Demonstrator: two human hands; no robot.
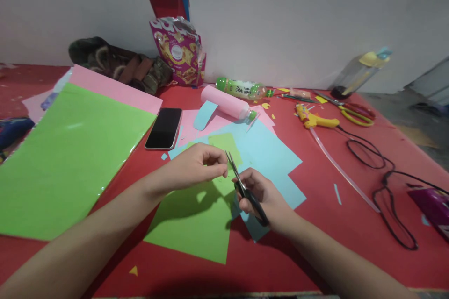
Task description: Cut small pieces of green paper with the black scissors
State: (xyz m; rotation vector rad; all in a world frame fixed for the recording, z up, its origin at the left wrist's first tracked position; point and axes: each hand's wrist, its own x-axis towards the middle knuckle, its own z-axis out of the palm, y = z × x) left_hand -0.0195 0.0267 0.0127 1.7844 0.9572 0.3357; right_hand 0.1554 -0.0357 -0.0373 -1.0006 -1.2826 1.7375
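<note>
My right hand point(268, 201) is closed around the black handles of a pair of scissors point(242, 188), whose slim blades point up and to the left, slightly apart. Close to the blade tips, my left hand point(198, 164) has thumb and fingers pinched together; anything between them is too small to make out. Below both hands lie a cut green paper sheet point(196, 229) and light blue paper point(270, 149). Just beyond them, a bottle wrapped in pink paper point(224, 102) rests on its side, with a blue paper strip point(205, 115) against it.
A phone point(164, 128) and a large pack of green paper point(73, 159) lie left. At the back are a snack bag point(180, 51) and a green-labelled bottle point(242, 88). A yellow glue gun point(315, 118), its cord, and yellow-handled scissors point(356, 117) are right.
</note>
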